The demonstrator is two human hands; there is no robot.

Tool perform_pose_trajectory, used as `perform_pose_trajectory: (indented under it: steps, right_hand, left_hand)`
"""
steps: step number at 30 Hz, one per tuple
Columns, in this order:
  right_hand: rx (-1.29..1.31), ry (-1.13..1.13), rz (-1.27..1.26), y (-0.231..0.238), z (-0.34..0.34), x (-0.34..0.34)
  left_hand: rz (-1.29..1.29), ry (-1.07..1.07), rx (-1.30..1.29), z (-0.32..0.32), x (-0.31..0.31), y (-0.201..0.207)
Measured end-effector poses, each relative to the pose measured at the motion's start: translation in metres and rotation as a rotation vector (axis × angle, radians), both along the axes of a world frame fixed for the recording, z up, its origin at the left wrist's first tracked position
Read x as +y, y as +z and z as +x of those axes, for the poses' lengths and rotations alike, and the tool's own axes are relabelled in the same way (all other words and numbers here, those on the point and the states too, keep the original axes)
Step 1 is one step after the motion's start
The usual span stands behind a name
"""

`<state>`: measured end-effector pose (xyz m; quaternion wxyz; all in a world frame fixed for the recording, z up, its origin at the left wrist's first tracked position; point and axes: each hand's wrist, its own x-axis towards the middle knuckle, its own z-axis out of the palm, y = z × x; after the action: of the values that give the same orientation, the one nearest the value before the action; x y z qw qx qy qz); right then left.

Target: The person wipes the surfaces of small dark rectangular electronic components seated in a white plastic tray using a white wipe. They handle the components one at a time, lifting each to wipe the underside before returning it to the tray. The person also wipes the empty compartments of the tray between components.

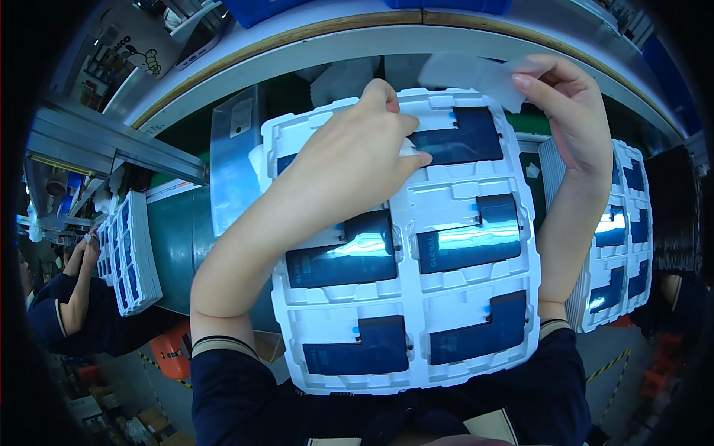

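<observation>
A white moulded plastic tray (405, 297) lies in front of me, with dark L-shaped flat battery packs (338, 253) in its compartments. My left hand (364, 141) reaches over the tray's upper part, fingers curled and pinched beside the upper right battery pack (465, 141). A bit of white shows between those fingers, too small to name. Beyond the tray's far right corner, my right hand (569, 104) is raised, pinching a thin translucent sheet (476, 76) between thumb and fingers. The left hand and forearm partly hide the upper left battery pack.
Stacked trays of battery packs stand at the right (613, 245) and left (130, 256). A clear plastic bin (234, 163) is beside my tray, on a green work surface (178, 245). A raised shelf edge (312, 37) crosses the back. At far left are a co-worker's arms (74, 282).
</observation>
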<state>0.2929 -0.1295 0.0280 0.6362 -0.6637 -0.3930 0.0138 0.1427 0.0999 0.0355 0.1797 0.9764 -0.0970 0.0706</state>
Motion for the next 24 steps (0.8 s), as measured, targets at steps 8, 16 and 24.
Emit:
perform_pose_trajectory:
  steps: [8,16,24]
  right_hand:
    - [0.144,-0.016,0.042,-0.011,0.011,-0.004]
    - [0.239,0.117,-0.283,-0.015,-0.011,0.029]
    - [0.131,0.114,-0.42,-0.012,-0.026,0.032]
  left_hand:
    - [-0.127,-0.055,0.058,0.015,-0.002,-0.001]
    - [-0.376,-0.569,0.188,-0.012,0.021,0.035]
    - [-0.307,-0.449,0.194,-0.015,0.011,0.016]
